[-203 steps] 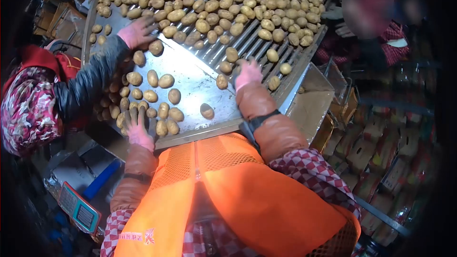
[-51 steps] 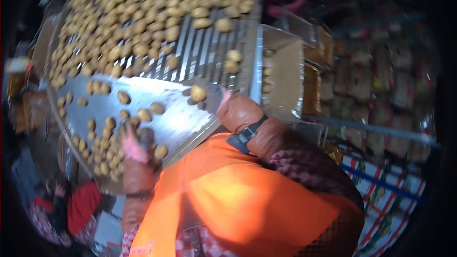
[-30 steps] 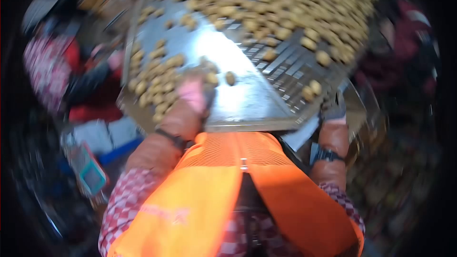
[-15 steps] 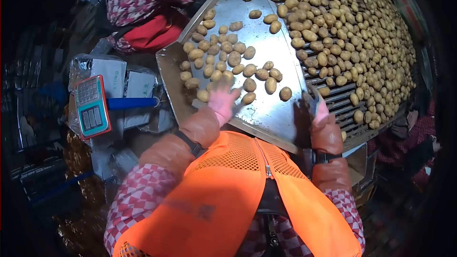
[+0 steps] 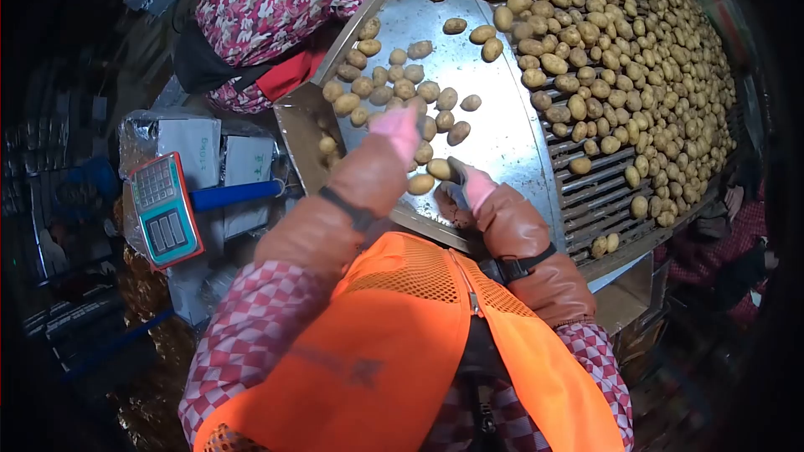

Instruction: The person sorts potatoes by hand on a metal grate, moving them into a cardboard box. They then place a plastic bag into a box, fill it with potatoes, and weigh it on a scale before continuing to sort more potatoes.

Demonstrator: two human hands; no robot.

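Note:
Several potatoes [image 5: 362,87] lie on a metal sheet [image 5: 511,138]. My left hand [image 5: 400,130], in a pink glove, is over the lower part of these potatoes; its fingers are blurred, and whether it grips one is unclear. To its right, my right hand [image 5: 473,184] is low over the sheet. Its dark-tipped fingers touch a potato [image 5: 439,169] at their left side, though a firm grip cannot be made out. Another potato [image 5: 420,184] lies just below that one.
A slatted rack [image 5: 590,201] heaped with potatoes adjoins the sheet on the right. At left are a scale [image 5: 165,211] and wrapped boxes [image 5: 188,142]. A person [image 5: 268,8] in a patterned top is at upper left; another person's sleeve [image 5: 730,238] shows at right.
My right hand has moved left from the rack's edge to the potatoes. My left hand has shifted up and slightly right. Several potatoes now lie at the sheet's lower left corner.

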